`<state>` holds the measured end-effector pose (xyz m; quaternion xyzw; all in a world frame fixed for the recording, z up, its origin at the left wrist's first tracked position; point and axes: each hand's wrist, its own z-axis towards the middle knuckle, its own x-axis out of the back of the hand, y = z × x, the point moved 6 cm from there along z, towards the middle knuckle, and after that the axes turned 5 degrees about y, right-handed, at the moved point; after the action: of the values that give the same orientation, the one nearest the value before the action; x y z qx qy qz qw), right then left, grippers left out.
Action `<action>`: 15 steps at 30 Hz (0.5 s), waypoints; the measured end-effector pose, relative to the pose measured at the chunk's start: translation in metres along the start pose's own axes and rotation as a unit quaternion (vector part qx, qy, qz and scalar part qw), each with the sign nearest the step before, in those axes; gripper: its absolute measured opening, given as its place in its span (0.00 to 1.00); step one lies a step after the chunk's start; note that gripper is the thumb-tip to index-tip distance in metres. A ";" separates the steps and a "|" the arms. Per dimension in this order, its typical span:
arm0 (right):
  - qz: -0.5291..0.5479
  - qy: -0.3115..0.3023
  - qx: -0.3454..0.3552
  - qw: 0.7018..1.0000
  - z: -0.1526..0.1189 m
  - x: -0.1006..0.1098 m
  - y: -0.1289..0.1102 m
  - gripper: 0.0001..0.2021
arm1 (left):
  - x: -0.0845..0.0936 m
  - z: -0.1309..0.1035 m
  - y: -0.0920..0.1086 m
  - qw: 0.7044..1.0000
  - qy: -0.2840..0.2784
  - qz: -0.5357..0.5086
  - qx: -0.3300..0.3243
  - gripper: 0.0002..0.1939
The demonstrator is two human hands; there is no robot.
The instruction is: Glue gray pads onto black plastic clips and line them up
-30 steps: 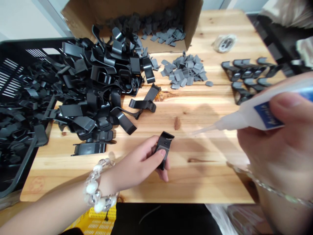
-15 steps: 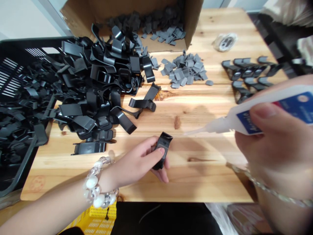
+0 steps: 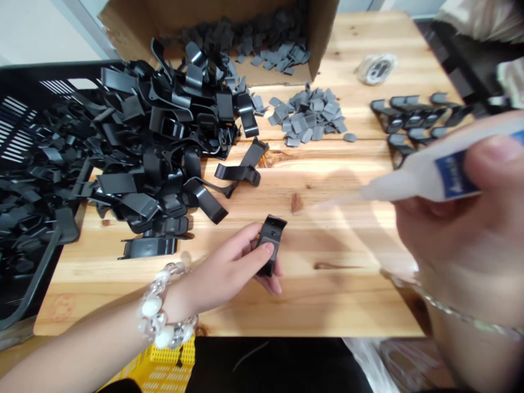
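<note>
Near the front of the wooden table, my left hand (image 3: 239,256) grips a black plastic clip (image 3: 273,232), its thumb pressed on the clip's face. My right hand (image 3: 454,234), blurred, is wrapped round a white glue bottle (image 3: 415,183) with a blue label. The bottle's thin nozzle points left, above the table and apart from the clip. Left of the hands lies a big heap of similar black clips (image 3: 164,142). Beyond them sits a small pile of grey pads (image 3: 313,117).
A black crate (image 3: 28,82) full of clips stands at the left. An open cardboard box (image 3: 323,38) with grey pads is at the back. A roll of tape (image 3: 376,69) and several clips in rows (image 3: 409,120) are on the right. A yellow basket (image 3: 172,352) shows below.
My right hand has moved up and to the right with the glue bottle, its nozzle lifting slightly. My left hand has shifted a little upward, still holding the clip.
</note>
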<state>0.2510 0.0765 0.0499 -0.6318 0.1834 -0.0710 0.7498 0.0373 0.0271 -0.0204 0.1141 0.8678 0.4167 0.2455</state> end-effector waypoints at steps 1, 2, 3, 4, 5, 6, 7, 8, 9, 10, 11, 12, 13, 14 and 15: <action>0.028 0.001 0.008 1.000 0.003 0.000 0.000 0.08 | 0.001 0.000 0.001 1.000 0.006 -0.004 -0.014 0.07; 0.057 0.002 0.006 0.998 0.006 0.000 0.000 0.08 | 0.003 -0.001 0.002 1.000 0.015 -0.008 -0.026 0.07; 0.085 0.001 -0.007 0.996 0.009 -0.001 0.002 0.07 | 0.005 -0.001 0.003 0.999 0.024 -0.011 -0.039 0.07; 0.106 -0.003 -0.030 0.994 0.010 -0.002 0.004 0.06 | 0.007 -0.001 0.003 0.998 0.033 -0.015 -0.050 0.07; 0.120 -0.012 -0.055 0.991 0.010 -0.005 0.007 0.05 | 0.008 -0.001 0.004 0.997 0.043 -0.018 -0.062 0.07; 0.126 -0.028 -0.075 0.989 0.009 -0.008 0.009 0.05 | 0.010 -0.001 0.005 0.996 0.053 -0.019 -0.074 0.07; 0.124 -0.052 -0.090 0.987 0.007 -0.012 0.011 0.03 | 0.011 -0.001 0.007 0.994 0.062 -0.019 -0.085 0.08; 0.115 -0.081 -0.107 0.984 0.004 -0.017 0.014 0.02 | 0.012 -0.001 0.008 0.993 0.072 -0.016 -0.097 0.08; 0.102 -0.111 -0.126 0.980 -0.001 -0.022 0.018 0.03 | 0.013 -0.001 0.009 0.991 0.079 -0.013 -0.108 0.08; 0.089 -0.143 -0.147 0.975 -0.006 -0.027 0.023 0.05 | 0.013 -0.001 0.009 0.990 0.084 -0.009 -0.115 0.08; 0.078 -0.171 -0.167 0.968 -0.012 -0.031 0.029 0.07 | 0.013 0.000 0.009 0.989 0.086 -0.007 -0.119 0.09; 0.072 -0.196 -0.186 0.960 -0.017 -0.036 0.034 0.10 | 0.013 0.000 0.009 0.989 0.084 -0.007 -0.119 0.09; 0.071 -0.217 -0.201 0.953 -0.023 -0.040 0.038 0.12 | 0.012 0.001 0.008 0.990 0.080 -0.008 -0.116 0.09; 0.068 -0.235 -0.212 0.946 -0.029 -0.043 0.042 0.14 | 0.012 0.001 0.007 0.991 0.076 -0.010 -0.111 0.09; 0.057 -0.251 -0.221 0.941 -0.034 -0.047 0.045 0.14 | 0.011 0.002 0.005 0.992 0.072 -0.014 -0.106 0.09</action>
<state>0.1899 0.0700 0.0101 -0.7678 0.0362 0.1746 0.6154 0.0287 0.0360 -0.0208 0.0449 0.8356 0.5101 0.1988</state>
